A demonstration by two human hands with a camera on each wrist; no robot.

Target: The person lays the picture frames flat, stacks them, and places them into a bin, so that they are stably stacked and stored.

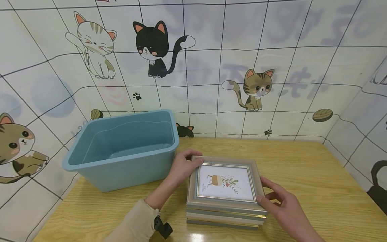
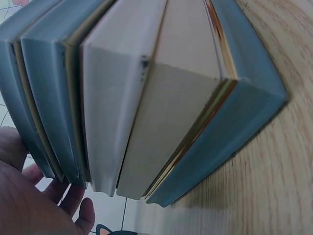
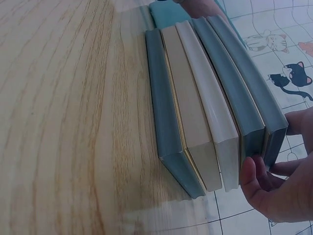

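Several picture frames lie in a neat stack on the wooden table. The top picture frame [image 1: 225, 183] has a silvery-gold border and a print of a potted plant on a stool. At its far left corner, my left hand [image 1: 183, 164] grips with the thumb on top and the fingers behind the edge. My right hand [image 1: 281, 203] holds the right side, thumb on the near corner. In the right wrist view, the right-hand fingers [image 3: 249, 178] reach beside the upper two frames. Grey-blue, white and beige frame sides [image 2: 161, 127] show in the left wrist view.
A blue plastic bin [image 1: 130, 174] stands left of the stack, close to my left forearm. Behind the table [image 1: 305, 174] hangs a cat-patterned backdrop [image 1: 205, 67]. A dark object [image 1: 379, 188] sits at the far right edge.
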